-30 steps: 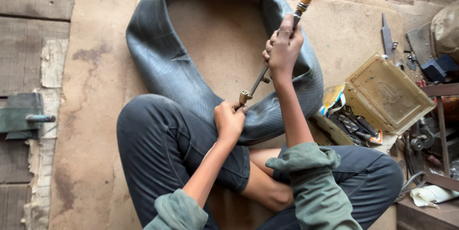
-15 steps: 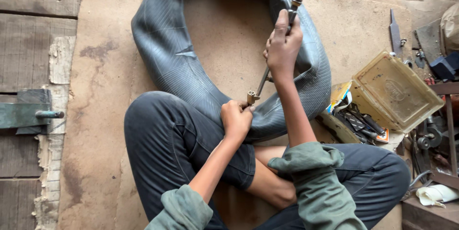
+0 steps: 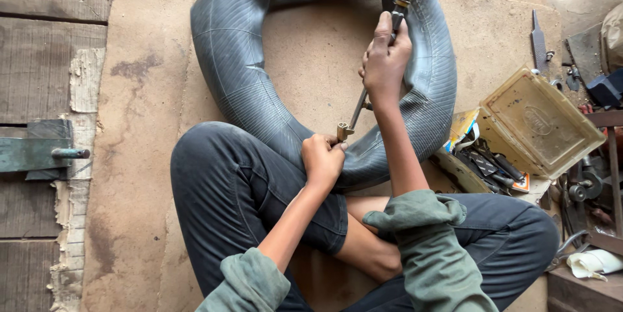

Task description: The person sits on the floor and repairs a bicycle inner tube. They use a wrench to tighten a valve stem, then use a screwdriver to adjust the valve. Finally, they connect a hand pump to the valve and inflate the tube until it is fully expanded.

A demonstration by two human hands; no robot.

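At the right side, on the floor, an open box (image 3: 500,150) stands near the person's right knee. Its lid (image 3: 542,124) is rectangular, dirty yellow-beige, with an oval embossed mark in the middle. At the left end of the box lies a small yellow and blue paper packet (image 3: 462,128). No screens or signs are visible.

Tube (image 3: 259,85): top arc cut off by frame edge; near stretch hidden behind knee and left hand (image 3: 322,159). Valve (image 3: 342,132): base covered by left hand, seat on tube not visible. Tool (image 3: 396,20): handle end cut off at top edge; mid shaft hidden inside right hand (image 3: 385,65). Tin (image 3: 542,124): contents under open lid partly hidden, small parts too jumbled to identify. Clutter at right edge cut off. Bracket (image 3: 36,153) runs off left edge.
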